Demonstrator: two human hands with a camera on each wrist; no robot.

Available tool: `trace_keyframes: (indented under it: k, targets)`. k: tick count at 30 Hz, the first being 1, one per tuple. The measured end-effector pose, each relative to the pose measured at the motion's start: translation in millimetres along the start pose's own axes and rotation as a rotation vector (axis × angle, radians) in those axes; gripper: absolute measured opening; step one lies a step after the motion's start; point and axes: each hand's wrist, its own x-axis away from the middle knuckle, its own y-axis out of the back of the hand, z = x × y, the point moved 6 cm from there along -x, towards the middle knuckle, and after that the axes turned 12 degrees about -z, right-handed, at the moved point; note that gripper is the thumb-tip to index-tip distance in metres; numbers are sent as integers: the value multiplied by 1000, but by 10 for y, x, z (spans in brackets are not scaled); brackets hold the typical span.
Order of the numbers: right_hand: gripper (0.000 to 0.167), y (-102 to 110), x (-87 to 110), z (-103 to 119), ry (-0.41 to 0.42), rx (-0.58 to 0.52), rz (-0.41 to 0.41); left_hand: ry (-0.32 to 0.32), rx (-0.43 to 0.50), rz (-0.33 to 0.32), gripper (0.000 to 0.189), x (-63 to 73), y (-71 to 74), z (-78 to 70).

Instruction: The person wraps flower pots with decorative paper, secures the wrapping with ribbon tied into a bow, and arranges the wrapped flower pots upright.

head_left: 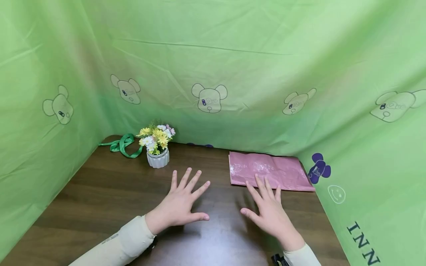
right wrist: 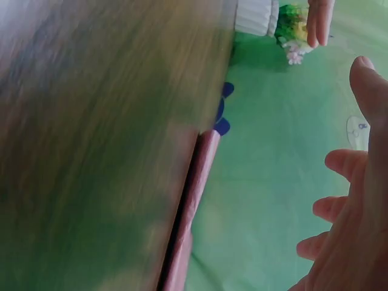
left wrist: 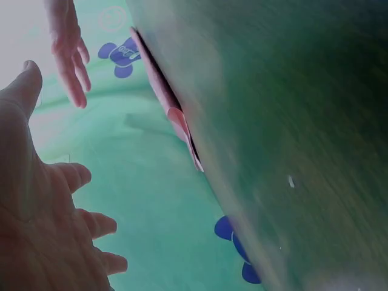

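Both hands hover palm-down over the brown wooden table with fingers spread and nothing held. In the head view my left hand [head_left: 179, 201] is at the middle, nearest to a small white pot [head_left: 158, 159] of yellow, white and pink flowers [head_left: 157, 138]. My right hand [head_left: 269, 212] is to the right, its fingertips overlapping the near edge of a folded pink sheet [head_left: 266, 170] in the picture. From the wrist views, the hand stands apart from the table and the flat pink sheet [right wrist: 197, 188]. Whether the sheet is paper or plastic I cannot tell.
A green ribbon [head_left: 124, 145] lies loosely looped left of the pot at the back corner. Green cloth [head_left: 213, 55] printed with bear heads hangs behind and along both sides of the table [head_left: 110, 188].
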Motion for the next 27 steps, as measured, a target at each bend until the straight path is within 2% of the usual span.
trace_keyframes:
  k: [15, 22, 27]
  targets:
    - [81, 15, -31, -335, -106, -21, -33, -29, 13, 18, 101, -12, -57, -75]
    - [78, 73, -134, -563, -138, -46, -33, -50, 22, 20, 100, -209, -109, -148]
    - [71, 65, -187, -753, -132, -45, -32, -53, 49, 62, 100, -368, -227, -228]
